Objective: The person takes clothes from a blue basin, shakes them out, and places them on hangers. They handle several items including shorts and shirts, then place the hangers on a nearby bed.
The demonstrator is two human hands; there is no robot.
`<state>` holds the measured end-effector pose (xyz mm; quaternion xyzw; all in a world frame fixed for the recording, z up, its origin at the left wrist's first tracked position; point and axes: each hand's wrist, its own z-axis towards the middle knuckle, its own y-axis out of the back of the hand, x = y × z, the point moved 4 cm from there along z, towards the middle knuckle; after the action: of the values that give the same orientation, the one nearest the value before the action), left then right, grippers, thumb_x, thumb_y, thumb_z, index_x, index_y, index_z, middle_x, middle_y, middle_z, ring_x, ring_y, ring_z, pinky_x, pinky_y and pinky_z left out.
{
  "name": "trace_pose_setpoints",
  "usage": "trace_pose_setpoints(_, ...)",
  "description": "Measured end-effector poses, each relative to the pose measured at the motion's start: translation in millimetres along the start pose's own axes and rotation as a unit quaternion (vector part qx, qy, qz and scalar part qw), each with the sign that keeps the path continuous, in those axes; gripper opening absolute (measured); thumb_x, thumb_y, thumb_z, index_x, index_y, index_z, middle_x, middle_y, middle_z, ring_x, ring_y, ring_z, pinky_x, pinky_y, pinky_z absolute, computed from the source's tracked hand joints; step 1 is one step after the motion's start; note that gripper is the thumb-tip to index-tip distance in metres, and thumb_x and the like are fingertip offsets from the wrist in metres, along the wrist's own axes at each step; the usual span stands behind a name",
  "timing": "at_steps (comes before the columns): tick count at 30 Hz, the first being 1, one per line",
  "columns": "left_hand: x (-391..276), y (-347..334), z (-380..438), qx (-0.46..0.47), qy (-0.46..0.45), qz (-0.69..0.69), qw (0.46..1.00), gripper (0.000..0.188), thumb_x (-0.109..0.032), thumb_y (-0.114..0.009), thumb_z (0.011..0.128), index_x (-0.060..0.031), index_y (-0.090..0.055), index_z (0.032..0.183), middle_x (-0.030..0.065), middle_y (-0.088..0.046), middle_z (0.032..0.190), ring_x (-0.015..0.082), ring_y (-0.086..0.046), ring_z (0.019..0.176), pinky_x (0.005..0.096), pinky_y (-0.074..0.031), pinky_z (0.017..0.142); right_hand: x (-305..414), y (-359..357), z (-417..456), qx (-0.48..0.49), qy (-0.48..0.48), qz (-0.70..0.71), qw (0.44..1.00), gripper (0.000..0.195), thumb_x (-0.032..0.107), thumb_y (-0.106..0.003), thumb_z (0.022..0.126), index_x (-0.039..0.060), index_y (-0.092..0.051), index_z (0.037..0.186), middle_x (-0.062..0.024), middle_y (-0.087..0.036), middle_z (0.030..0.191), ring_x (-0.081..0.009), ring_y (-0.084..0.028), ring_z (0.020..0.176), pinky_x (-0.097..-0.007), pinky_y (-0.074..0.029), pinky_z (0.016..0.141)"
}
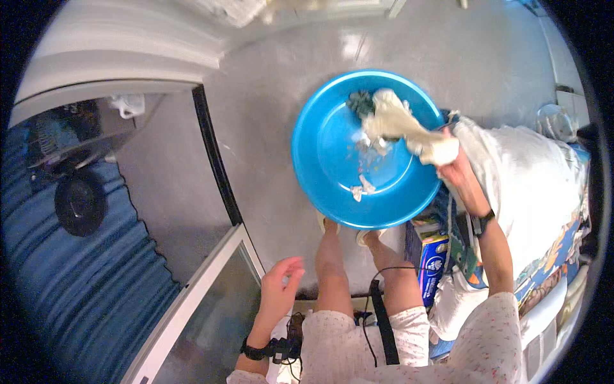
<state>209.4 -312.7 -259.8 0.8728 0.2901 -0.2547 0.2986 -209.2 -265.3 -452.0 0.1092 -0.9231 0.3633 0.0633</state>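
Note:
My right hand [453, 165] is closed on a cream cloth garment [398, 120], which hangs over the right side of a large blue plastic basin [319, 192]. A dark grey-green bundled cloth [360, 103] lies against the cream cloth inside the basin. Small crumpled white pieces [362, 188] lie on the basin's bottom, with more small bits near its middle. My left hand [284, 283] hangs below and left of the basin, fingers slightly bent and apart, holding nothing. The basin stands above my feet in the picture; its support is not plain.
A white-framed glass door [192, 297] stands at the left, beside a blue ribbed curtain or mat [96, 269] and a black round object [80, 201]. White bedding [532, 177] lies at the right, above a blue box [434, 269]. A black cable [367, 312] crosses my lap.

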Motion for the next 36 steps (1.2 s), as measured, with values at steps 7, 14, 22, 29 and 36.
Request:
trace_pose_setpoints(7, -158, 6, -75, 0.067, -0.192, 0.026, 0.979, 0.038, -0.014, -0.064, 0.078, -0.0035, -0.053, 0.113, 0.0111, -0.062, 0.099, 0.0178, -0.059, 0.091, 0.0306, -0.047, 0.08, 75, -268, -312, 0.07, 0.157, -0.444, 0.88, 0.035, 0.021, -0.054, 0.083, -0.0054, -0.057, 0.105, -0.0108, -0.063, 0.094, -0.015, -0.059, 0.085, -0.0268, -0.047, 0.077)
trace_pose_setpoints(14, -317, -18, -165, 0.008, -0.425, 0.003, 0.905, 0.038, -0.016, -0.072, 0.071, -0.0012, -0.058, 0.103, 0.0111, -0.064, 0.088, 0.0166, -0.058, 0.08, 0.0294, -0.047, 0.072, 111, -393, -541, 0.132, 0.33, -0.514, 0.781, 0.045, 0.014, -0.071, 0.07, -0.0016, -0.056, 0.109, -0.0061, -0.061, 0.099, -0.0102, -0.058, 0.084, -0.0213, -0.046, 0.075)
trace_pose_setpoints(22, -519, 109, -281, -0.008, -0.533, 0.009, 0.846, 0.02, -0.015, -0.065, 0.079, 0.0014, -0.062, 0.069, -0.0018, -0.058, 0.064, 0.0041, -0.046, 0.056, 0.0211, -0.038, 0.05, 154, -328, -662, -0.186, 0.566, -0.752, 0.281, 0.016, 0.008, -0.068, 0.065, 0.0056, -0.065, 0.08, -0.0073, -0.056, 0.073, -0.0233, -0.053, 0.067, -0.0303, -0.042, 0.06)
trace_pose_setpoints(29, -589, 119, -338, -0.283, -0.689, 0.168, 0.645, 0.025, -0.022, -0.063, 0.078, 0.0023, -0.064, 0.078, 0.009, -0.056, 0.06, 0.0181, -0.053, 0.057, 0.0303, -0.039, 0.053, 97, -359, -744, 0.034, 0.412, -0.563, 0.716, 0.029, 0.027, -0.055, 0.085, 0.0002, -0.059, 0.095, -0.0073, -0.061, 0.096, -0.0149, -0.059, 0.081, -0.0293, -0.047, 0.07)
trace_pose_setpoints(36, -502, 29, -371, 0.149, -0.689, -0.216, 0.675, 0.054, -0.021, -0.068, 0.077, 0.0004, -0.037, 0.116, 0.0069, -0.048, 0.092, 0.017, -0.051, 0.084, 0.0292, -0.043, 0.077, 52, -448, -773, 0.234, 0.477, -0.23, 0.815, 0.035, 0.027, -0.039, 0.093, -0.0022, -0.046, 0.112, -0.0159, -0.056, 0.108, -0.0263, -0.058, 0.095, -0.0388, -0.044, 0.09)
